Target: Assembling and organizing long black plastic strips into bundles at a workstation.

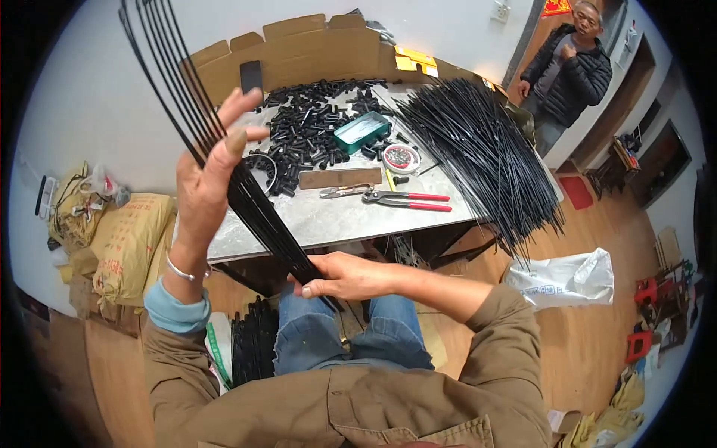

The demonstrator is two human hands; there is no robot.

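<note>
A long bundle of thin black rods (263, 216) slants up from my lap toward the upper left, its upper ends fanned apart. My right hand (340, 275) is closed around the bundle's lower end, above my knees. Higher up, my left hand (203, 183) has its fingers stretched and spread, with the rods running against the palm side. Part of the contact there is hidden. On the table (299, 228) before me lie red-handled pincers (407, 200), small pliers (349, 191) and a brown flat bar (340, 178).
Many short black tubular parts (306, 123) cover the back of the table around a green box (361, 133). A round tub (401, 158) holds small metal pieces. A big pile of rods (485, 157) overhangs the right edge. A person (571, 71) stands at the far right.
</note>
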